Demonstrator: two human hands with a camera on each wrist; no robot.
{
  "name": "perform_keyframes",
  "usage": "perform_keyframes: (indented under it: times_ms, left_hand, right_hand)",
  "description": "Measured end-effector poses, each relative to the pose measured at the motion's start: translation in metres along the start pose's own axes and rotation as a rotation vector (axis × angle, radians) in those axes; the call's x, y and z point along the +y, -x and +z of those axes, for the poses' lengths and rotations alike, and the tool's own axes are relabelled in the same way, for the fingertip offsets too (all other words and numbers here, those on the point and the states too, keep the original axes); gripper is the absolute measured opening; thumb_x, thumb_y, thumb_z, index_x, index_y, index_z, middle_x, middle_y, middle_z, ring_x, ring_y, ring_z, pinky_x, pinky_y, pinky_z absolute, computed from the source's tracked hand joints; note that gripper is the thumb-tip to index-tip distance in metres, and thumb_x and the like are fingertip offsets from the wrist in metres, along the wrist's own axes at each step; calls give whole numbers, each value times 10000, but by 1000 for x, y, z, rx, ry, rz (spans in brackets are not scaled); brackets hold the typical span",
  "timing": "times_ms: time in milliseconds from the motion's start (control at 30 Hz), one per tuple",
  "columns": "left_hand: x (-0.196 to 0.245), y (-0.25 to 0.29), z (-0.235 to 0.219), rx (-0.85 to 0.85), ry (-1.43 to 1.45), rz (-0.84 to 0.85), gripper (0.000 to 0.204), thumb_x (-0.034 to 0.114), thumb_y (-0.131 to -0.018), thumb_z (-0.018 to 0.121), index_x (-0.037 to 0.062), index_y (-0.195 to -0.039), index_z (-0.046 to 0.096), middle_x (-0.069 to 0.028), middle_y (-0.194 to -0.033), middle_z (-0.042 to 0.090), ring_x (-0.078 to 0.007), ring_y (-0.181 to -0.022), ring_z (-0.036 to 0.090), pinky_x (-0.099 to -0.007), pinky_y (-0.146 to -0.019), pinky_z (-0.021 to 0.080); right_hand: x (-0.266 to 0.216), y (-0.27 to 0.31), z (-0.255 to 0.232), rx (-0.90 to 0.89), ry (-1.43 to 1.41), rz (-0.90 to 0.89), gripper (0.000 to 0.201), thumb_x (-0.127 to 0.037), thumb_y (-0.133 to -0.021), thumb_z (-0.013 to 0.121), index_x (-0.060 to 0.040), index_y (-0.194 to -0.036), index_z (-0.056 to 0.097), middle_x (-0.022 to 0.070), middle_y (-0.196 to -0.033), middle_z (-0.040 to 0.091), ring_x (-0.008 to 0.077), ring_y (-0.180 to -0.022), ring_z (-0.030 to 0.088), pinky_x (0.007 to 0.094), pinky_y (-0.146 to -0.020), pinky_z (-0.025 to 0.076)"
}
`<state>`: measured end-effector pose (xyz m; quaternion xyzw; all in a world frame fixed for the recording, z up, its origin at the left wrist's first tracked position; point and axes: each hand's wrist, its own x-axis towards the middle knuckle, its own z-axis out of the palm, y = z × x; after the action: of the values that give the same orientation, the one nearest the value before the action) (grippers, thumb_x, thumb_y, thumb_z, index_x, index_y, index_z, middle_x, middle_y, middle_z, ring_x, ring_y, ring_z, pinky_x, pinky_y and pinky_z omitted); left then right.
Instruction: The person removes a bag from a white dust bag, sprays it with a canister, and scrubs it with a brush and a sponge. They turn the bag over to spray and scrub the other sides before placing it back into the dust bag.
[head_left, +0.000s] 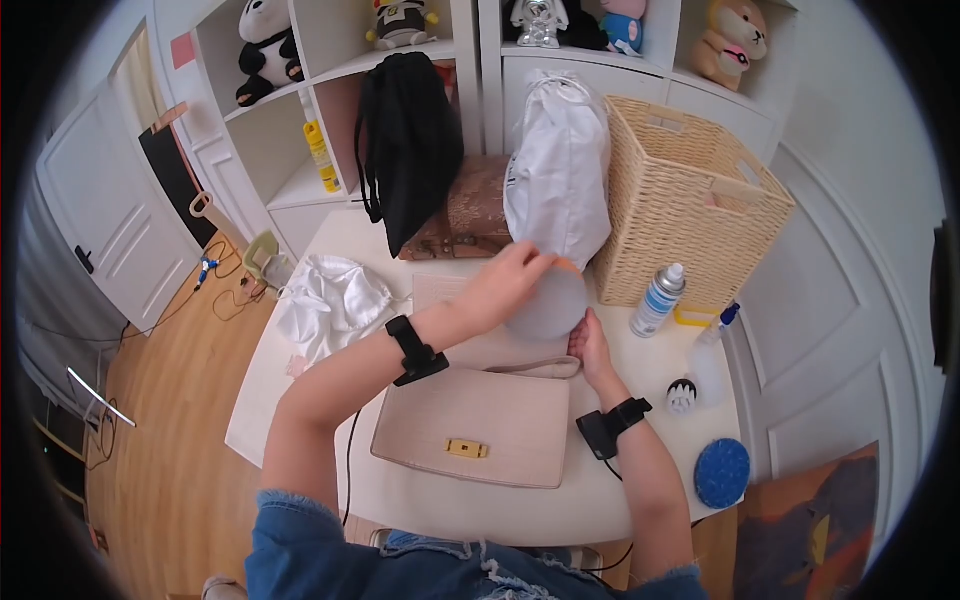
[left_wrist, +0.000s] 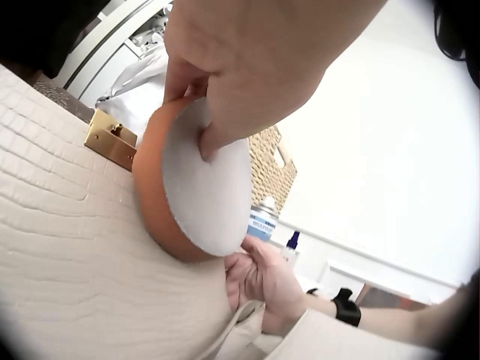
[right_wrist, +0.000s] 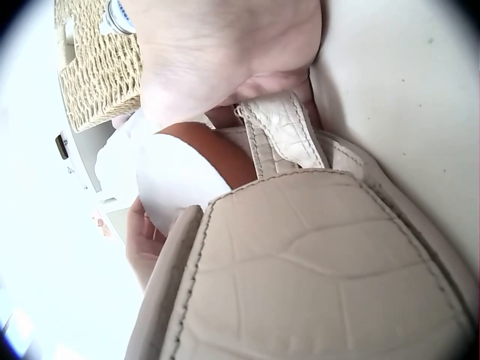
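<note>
A beige crocodile-textured handbag (head_left: 480, 425) lies on the table, with a gold clasp (head_left: 466, 449) on its front. Its flap (left_wrist: 67, 217) is folded back and carries gold hardware (left_wrist: 111, 140). My left hand (head_left: 502, 290) holds a round sponge pad (left_wrist: 210, 195) over the flap; the pad has an orange side and a pale cloth face. My left thumb presses into that face. At the flap's right edge, my right hand (head_left: 592, 350) grips the bag beside its strap (right_wrist: 281, 127), close to the pad's rim. The right fingertips are partly hidden.
A white cloth bag (head_left: 335, 305) lies at left. Behind stand a black drawstring bag (head_left: 410, 140), brown box (head_left: 465, 205), stuffed white bag (head_left: 560, 170) and wicker basket (head_left: 680, 210). At right are a spray can (head_left: 658, 300), spray bottle (head_left: 708, 365), small brush (head_left: 682, 396) and blue disc (head_left: 722, 473).
</note>
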<state>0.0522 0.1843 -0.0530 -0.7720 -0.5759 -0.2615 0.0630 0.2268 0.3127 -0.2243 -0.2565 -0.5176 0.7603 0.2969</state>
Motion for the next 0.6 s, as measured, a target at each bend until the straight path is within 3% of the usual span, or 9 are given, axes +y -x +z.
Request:
perform_keyframes:
  times_ms: [67, 133, 200, 267, 300, 400, 433, 567, 600]
  left_hand:
    - [2, -7, -8, 166, -74, -54, 488, 6, -734, 665, 70, -1194, 515, -135, -1065, 506, -318, -1013, 559, -390, -824, 499]
    - [3, -6, -10, 146, -41, -44, 497, 8, -732, 668, 70, -1201, 514, -135, -1057, 506, -316, -1004, 560, -390, -823, 498]
    - [0, -1, -5, 128, -12, -35, 506, 10, -731, 672, 71, -1208, 513, -135, -1049, 506, -313, -996, 561, -391, -822, 497]
    - [-2, 9, 5, -162, 159, 87, 538, 4, -760, 654, 77, -1268, 495, -138, -1084, 509, -333, -1021, 552, -394, -854, 478]
    - [-7, 11, 7, -162, 158, 87, 538, 4, -760, 654, 77, -1268, 495, -138, -1084, 509, -333, -1021, 552, -394, -854, 478]
    - [-12, 12, -7, -117, 76, 6, 535, 13, -774, 658, 69, -1278, 488, -136, -1109, 509, -329, -1018, 555, -388, -848, 481]
    - [-18, 13, -14, -30, 23, -38, 532, 16, -779, 656, 68, -1280, 486, -134, -1118, 508, -330, -1017, 556, -388, -846, 482]
    - [-27, 22, -30, 185, -89, -140, 527, 13, -772, 650, 73, -1268, 483, -134, -1081, 510, -318, -981, 566, -379, -825, 494]
    - [-25, 25, -31, 148, -81, -140, 532, 10, -772, 646, 66, -1272, 475, -136, -1075, 510, -319, -978, 570, -385, -818, 497]
  right_hand:
    - [-7, 3, 3, -79, 19, 73, 635, -548, -977, 302, -4, -1238, 501, 153, -1169, 610, 209, -964, 643, 325, -824, 525]
    - [-10, 9, 12, -56, 22, -4, 691, -576, -979, 251, 4, -1128, 595, 109, -973, 667, 142, -830, 637, 259, -723, 501]
    - [-6, 7, 22, 35, -34, -63, 707, -593, -972, 259, 10, -1133, 590, 121, -1001, 670, 166, -870, 646, 285, -770, 513]
    - [-6, 7, 24, 121, -93, -124, 724, -610, -965, 266, 17, -1139, 585, 132, -1028, 672, 190, -910, 656, 311, -817, 524]
    - [-7, 8, 23, 75, -78, -86, 728, -616, -962, 270, 16, -1117, 599, 123, -995, 679, 182, -875, 661, 300, -802, 527]
    - [-4, 3, 11, 0, -5, -27, 735, -607, -970, 263, 25, -1091, 619, 115, -951, 682, 162, -822, 658, 270, -748, 521]
    - [-8, 5, 13, -31, 52, -2, 737, -592, -980, 251, 35, -1087, 625, 116, -940, 678, 150, -803, 652, 251, -710, 513]
    - [-23, 18, 28, 23, 147, -27, 688, -556, -990, 298, 44, -1066, 627, 101, -913, 674, 141, -780, 643, 240, -680, 504]
    - [-26, 20, 30, 35, 168, -38, 647, -526, -995, 328, 44, -1048, 630, 86, -893, 668, 130, -766, 634, 237, -665, 498]
